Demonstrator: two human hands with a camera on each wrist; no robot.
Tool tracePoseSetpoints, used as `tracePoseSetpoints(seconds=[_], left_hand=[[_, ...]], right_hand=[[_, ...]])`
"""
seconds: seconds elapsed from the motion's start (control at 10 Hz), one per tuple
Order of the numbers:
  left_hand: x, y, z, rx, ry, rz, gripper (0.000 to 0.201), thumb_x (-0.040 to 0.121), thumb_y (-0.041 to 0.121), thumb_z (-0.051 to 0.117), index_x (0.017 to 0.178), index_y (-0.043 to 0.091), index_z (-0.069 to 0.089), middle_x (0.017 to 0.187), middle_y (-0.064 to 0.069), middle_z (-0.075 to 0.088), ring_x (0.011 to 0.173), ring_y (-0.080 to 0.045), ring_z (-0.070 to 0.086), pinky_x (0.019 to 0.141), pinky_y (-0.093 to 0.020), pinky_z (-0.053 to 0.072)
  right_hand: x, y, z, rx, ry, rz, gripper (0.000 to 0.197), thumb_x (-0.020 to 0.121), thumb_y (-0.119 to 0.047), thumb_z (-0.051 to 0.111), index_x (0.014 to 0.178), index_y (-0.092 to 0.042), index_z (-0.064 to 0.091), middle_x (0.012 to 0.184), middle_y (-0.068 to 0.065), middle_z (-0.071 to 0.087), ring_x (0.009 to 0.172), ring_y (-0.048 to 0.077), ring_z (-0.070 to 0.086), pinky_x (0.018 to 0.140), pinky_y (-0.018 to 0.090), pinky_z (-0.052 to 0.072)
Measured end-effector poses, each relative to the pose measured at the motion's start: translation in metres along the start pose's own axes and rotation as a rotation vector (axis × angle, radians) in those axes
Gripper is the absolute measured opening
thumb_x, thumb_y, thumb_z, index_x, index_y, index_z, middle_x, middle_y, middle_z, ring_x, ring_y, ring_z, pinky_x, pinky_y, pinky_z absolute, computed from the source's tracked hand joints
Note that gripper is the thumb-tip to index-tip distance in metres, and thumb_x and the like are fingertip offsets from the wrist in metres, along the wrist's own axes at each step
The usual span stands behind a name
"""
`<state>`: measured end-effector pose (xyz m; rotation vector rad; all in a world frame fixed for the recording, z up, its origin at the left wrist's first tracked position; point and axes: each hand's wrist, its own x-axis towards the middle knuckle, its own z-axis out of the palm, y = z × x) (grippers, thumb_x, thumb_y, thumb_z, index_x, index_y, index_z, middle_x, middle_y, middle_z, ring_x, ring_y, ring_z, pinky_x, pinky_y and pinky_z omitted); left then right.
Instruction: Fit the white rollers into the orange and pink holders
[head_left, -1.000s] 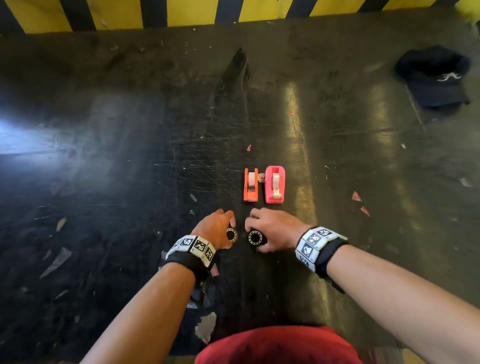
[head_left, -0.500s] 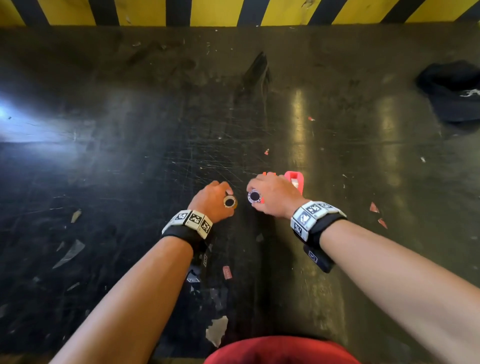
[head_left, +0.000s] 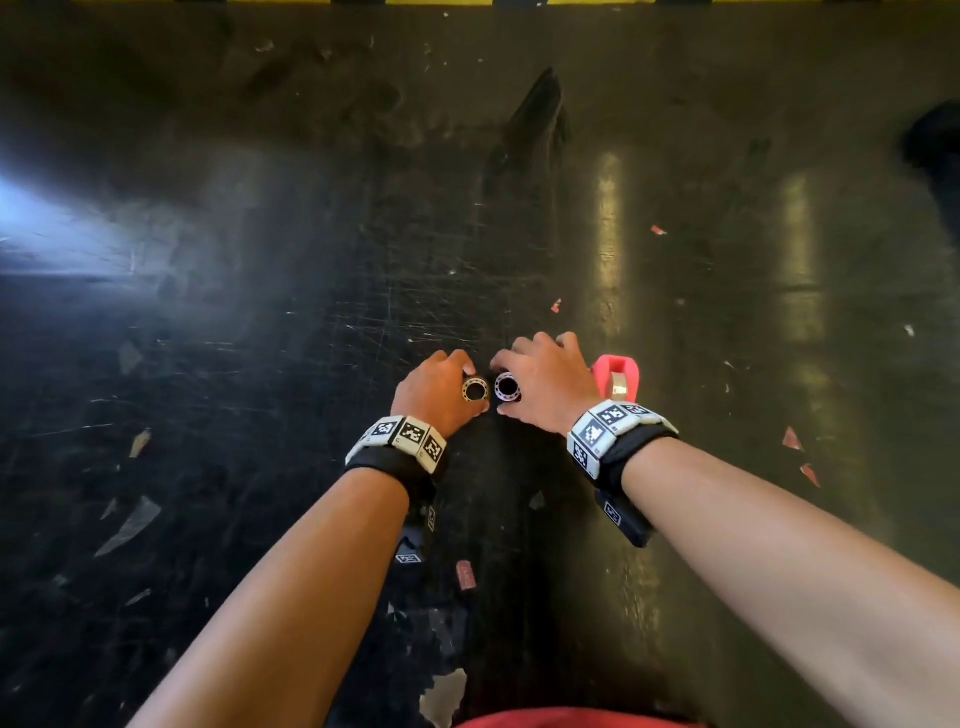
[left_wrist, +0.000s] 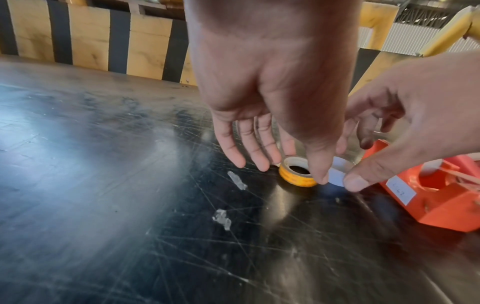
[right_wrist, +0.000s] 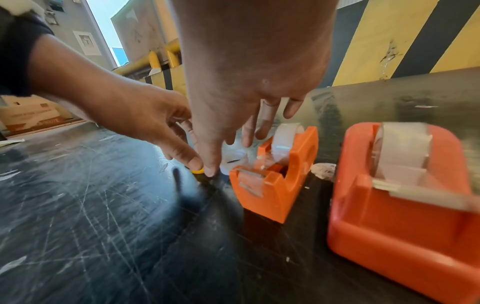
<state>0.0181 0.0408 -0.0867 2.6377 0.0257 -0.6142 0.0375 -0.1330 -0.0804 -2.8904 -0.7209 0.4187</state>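
Left hand (head_left: 441, 387) pinches yellow-rimmed roller (head_left: 475, 389); right hand (head_left: 550, 384) pinches white roller (head_left: 507, 386), apparently; pink holder (head_left: 618, 375) at 3 o'clock.

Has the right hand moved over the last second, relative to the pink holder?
Yes. The right hand went forward, away from the body: from nearer than the pink holder to alongside it.

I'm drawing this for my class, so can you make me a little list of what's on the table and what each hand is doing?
Surface: scratched black table
Left hand: pinches the yellow-edged roll, which sits on the table
Right hand: pinches the white roll
Orange holder: tape already in it
Pink holder: right of the orange one, tape in it too
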Motion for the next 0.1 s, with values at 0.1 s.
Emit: tracePoseSetpoints(seconds=[0.1], left_hand=[[0.0000,-0.0038,0.0049,-0.013,0.022,-0.036,0.058,0.081,0.046,0.081,0.128,0.025,0.056,0.122,-0.004,0.063,0.108,-0.027,0.067,0.093,-0.048,0.058]], right_hand=[[-0.0075,0.0116,0.0004,0.076,0.077,0.027,0.037,0.089,-0.041,0.066,0.123,-0.026,0.066,0.114,-0.001,0.067,0.108,0.025,0.060,0.091,0.044,0.038]])
